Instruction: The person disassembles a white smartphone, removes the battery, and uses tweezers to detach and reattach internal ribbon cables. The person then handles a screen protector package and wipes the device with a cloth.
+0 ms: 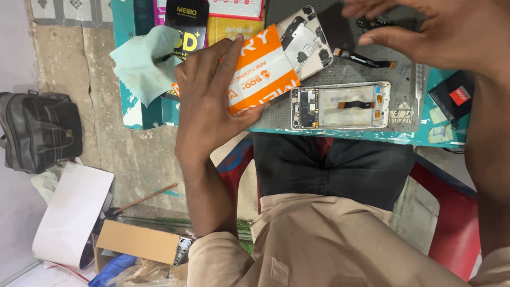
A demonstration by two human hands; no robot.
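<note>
My left hand (210,93) grips an orange and white flat packet (260,69) over the left part of the teal workbench (340,135). My right hand (441,32) hovers with fingers spread above the grey work mat (345,37), holding nothing, near a black flex cable (366,58) and small dark parts (374,22). An opened phone frame (340,105) with exposed board lies on the mat near the bench's front edge. A white phone back cover (307,42) lies partly under the packet.
A pale green cloth (143,61) hangs over the bench's left corner beside black and yellow packages (186,21). A black phone battery (451,95) rests at the right. On the floor are a dark bag (40,133), white paper (71,212) and a cardboard box (138,242).
</note>
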